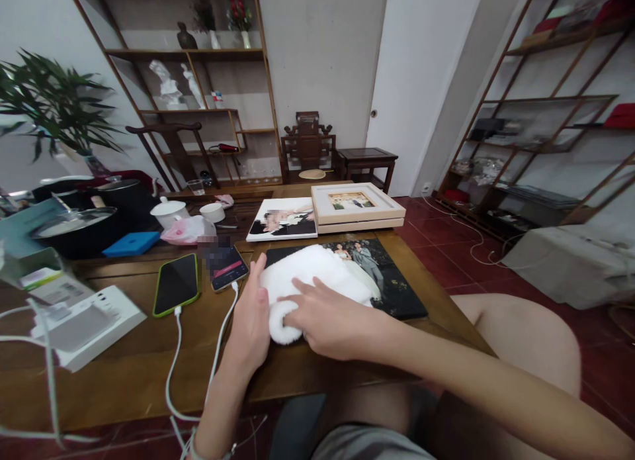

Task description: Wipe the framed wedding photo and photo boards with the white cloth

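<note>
A fluffy white towel [317,265] lies bunched, with a rolled end at its near left, over a dark wedding photo panel [404,284] on the wooden table. My left hand [251,318] stands on edge against the towel's left side, its fingers held out straight. From the right, my right hand [327,321] reaches across with bent fingers on the towel. Some of its fingertips grip the rolled end, and one points over the top. Part of the panel is covered by the towel.
Behind the panel sit a white photo board [282,220] and a stack of pale frames [357,208]. Two charging phones [176,284], a white box [94,324] and white cables are on the left. Pots [74,228] stand farther back. The table's right edge [461,321] is near my knee.
</note>
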`<state>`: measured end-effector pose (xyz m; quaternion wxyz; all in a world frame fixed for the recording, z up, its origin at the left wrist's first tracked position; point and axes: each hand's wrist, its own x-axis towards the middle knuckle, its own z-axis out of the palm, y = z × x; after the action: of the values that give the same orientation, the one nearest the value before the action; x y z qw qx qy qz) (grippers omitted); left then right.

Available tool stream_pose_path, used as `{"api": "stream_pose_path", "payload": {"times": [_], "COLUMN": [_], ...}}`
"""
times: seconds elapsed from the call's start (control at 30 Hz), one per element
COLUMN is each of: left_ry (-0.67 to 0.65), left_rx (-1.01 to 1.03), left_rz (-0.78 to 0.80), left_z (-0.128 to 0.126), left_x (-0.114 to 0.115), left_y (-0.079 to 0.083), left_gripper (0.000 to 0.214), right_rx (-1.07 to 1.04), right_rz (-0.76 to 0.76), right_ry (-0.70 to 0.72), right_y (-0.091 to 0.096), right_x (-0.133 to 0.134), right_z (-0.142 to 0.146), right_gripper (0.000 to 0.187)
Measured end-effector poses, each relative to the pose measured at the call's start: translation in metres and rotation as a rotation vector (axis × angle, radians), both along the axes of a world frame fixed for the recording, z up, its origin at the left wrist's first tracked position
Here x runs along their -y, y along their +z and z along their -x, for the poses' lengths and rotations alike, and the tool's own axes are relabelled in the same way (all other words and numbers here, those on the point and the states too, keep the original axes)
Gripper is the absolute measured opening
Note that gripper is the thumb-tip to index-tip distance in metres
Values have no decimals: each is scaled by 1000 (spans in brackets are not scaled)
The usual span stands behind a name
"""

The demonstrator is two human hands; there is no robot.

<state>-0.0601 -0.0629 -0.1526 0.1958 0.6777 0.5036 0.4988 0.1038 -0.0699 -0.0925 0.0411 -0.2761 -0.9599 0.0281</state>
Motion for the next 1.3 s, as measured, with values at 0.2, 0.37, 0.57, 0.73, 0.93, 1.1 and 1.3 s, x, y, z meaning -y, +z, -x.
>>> {"api": "stream_pose_path", "payload": {"times": [0.2, 0.37, 0.57, 0.73, 0.93, 1.1, 1.3], "left_ry": [-12, -83, -82, -88, -119, -92, 30], "left_rx": [-225, -466, -534, -517, -471, -435, -266], "left_rz": [24, 77, 62, 27, 18, 50, 90], "left_z": [-2, -4, -3, -1, -2, -4, -3], "left_x": [-1, -3, -6, -7, -7, -6, -5], "left_y": [1, -4, -7, -5, -1, -3, -4], "left_gripper": [55, 46, 41, 39, 37, 36, 36], "right_rx": [-27, 43, 65, 36, 14, 22, 88], "right_rz": [69, 105, 48, 40, 7, -31, -17], "right_ry": [-31, -314, -350, -276, -307, -410, -597], "right_y": [4, 10, 18, 29, 21, 7, -1], "right_x": [33, 8, -61, -74, -65, -54, -38], "right_z": [-34, -57, -33, 21, 26, -25, -88], "right_gripper": [22, 30, 28, 29, 32, 35, 35]}}
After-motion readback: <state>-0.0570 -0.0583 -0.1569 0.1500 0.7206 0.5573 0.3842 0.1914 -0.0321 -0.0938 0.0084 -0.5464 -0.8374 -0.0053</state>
